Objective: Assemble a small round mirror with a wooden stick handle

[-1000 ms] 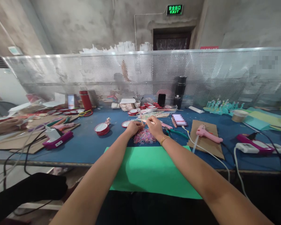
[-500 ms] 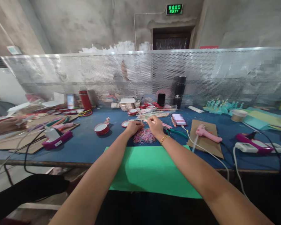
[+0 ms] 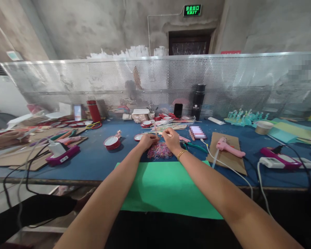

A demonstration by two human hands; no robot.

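Over a pile of small multicoloured rubber bands (image 3: 160,150), my left hand (image 3: 148,141) is closed in a pinch. A thin pale stick (image 3: 156,129) rises from its fingertips. My right hand (image 3: 172,139), with a gold bracelet at the wrist, is closed around a short, pale pen-like piece (image 3: 161,134) whose tip points at the left fingers. The fingertips nearly meet, and the fine detail between them is too small to make out. A green sheet (image 3: 166,188) lies under my forearms at the table's front edge.
Red-rimmed round tins (image 3: 112,142) lie to the left. Right of my hands are green-handled pliers (image 3: 197,147), a phone (image 3: 197,132) and a pink glue gun (image 3: 229,148) on cardboard. A black flask (image 3: 198,102) stands behind. At far left is another person's hand (image 3: 7,139).
Both hands stay in nearly the same place above the rubber bands. The pen-like piece in my right hand has shifted slightly. At far left, cables have swung a little.
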